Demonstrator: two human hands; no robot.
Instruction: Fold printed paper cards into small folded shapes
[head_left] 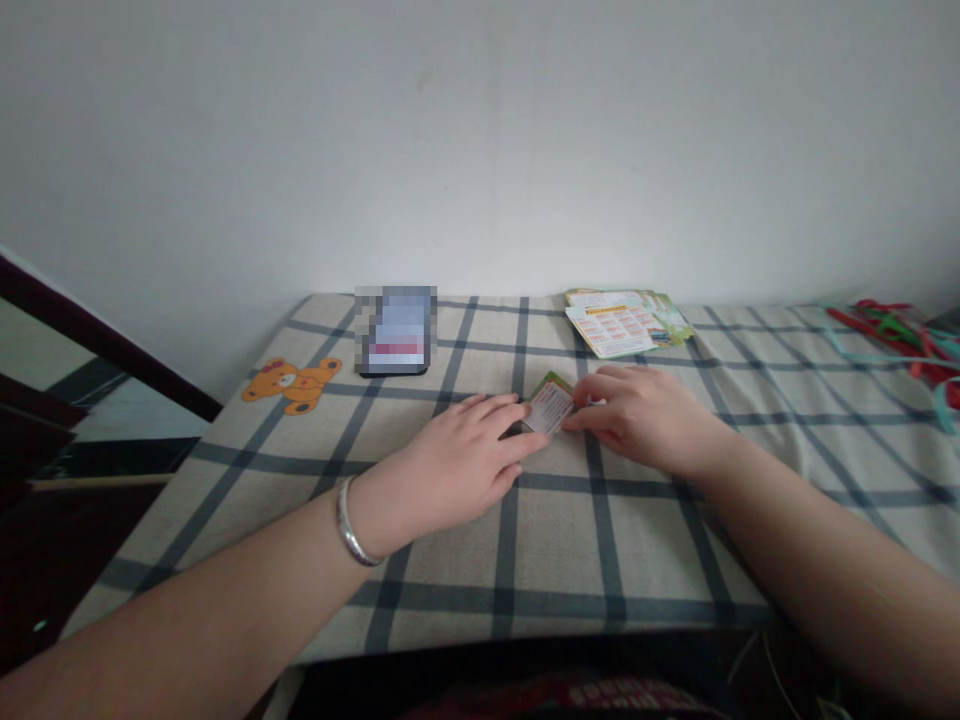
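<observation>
A small folded printed leaflet, greyish white with a green edge, lies on the checked cloth between my hands. My left hand, a silver bangle at its wrist, rests with its fingers stretched out, and its fingertips touch the leaflet's left side and near edge. At the right edge, my right hand pinches the paper between thumb and curled fingers. Beyond my right hand, a fanned stack of printed leaflets with green borders lies close to the wall.
A phone with a blurred screen lies at the back left. Near it, a flat orange teddy bear cutout lies by the left edge of the checked tablecloth. Red, green and turquoise ribbons are tangled at the far right. A wall stands behind.
</observation>
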